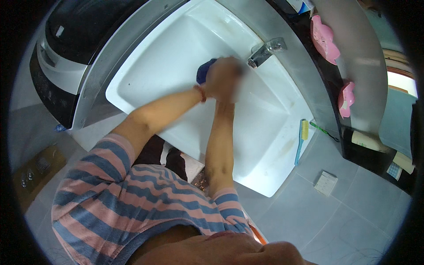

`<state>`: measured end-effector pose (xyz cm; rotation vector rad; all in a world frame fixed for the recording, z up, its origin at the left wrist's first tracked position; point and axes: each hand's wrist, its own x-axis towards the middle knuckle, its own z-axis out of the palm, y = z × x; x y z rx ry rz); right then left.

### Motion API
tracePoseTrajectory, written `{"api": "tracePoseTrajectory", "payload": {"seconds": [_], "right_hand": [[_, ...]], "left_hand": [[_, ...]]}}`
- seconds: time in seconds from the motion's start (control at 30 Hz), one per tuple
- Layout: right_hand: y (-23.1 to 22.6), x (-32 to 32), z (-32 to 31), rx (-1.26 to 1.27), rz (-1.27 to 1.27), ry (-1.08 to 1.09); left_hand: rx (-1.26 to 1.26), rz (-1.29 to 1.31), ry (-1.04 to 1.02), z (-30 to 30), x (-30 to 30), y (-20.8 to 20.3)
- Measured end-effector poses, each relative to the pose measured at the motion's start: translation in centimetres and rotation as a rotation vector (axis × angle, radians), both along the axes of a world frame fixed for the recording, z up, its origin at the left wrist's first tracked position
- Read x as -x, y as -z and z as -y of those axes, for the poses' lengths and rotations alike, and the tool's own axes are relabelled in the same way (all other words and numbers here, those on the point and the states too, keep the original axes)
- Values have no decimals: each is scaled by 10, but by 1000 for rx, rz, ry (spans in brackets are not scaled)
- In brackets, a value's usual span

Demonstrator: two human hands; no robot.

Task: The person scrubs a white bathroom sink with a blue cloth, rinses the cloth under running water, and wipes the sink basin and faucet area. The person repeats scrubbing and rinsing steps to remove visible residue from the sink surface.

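My two hands are close together over the white sink [154, 66], just left of the tap [267, 51]. A blur covers the fingers of both. My left hand [213, 81], with a reddish band at its wrist, overlaps my right hand [230, 75]. Against their left side shows a dark blue thing [204, 71] that looks like bunched cloth. Most of it lies behind the hands, and which hand grips it is hidden.
On the sink's right rim rests a brush [300, 143] with yellow bristles, beside a green toothbrush [321, 129]. Pink holders [324, 39] line the dark shelf. A black and grey washing machine [66, 62] stands at left. A white switch [326, 183] sits on the grey tiles.
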<state>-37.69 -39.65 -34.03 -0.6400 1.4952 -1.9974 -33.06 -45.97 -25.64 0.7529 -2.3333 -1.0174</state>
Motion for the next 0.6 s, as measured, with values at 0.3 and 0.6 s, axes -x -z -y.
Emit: {"api": "tracePoseTrajectory", "payload": {"seconds": [0.3,0.6], "right_hand": [[-6,10,-2,228,259,-119],[13,5,38,-97,-156,48]], "left_hand": [[147,174,407,4,-38,-15],[-203,63,-23,77,10,75]]}}
